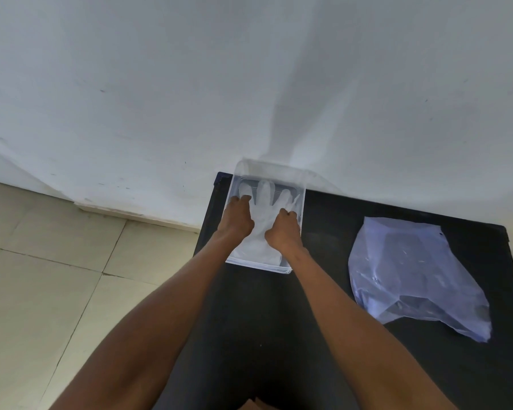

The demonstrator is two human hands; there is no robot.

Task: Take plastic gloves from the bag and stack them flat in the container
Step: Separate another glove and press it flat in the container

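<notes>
A clear plastic container (299, 176) sits at the far left of the black table (323, 285), against the wall. Inside it a translucent white plastic glove (264, 202) lies flat with its fingers spread toward the wall. My left hand (237, 218) presses on the glove's left side, fingers curled down onto it. On the glove's right side rests my right hand (283, 232), its fingertips pinching the glove near a finger. The pale blue plastic bag (409, 273) lies crumpled on the table to the right, apart from both hands.
A white wall rises just behind the table. Beige floor tiles (57, 276) lie to the left, below the table's left edge. Bare black tabletop separates the container from the bag.
</notes>
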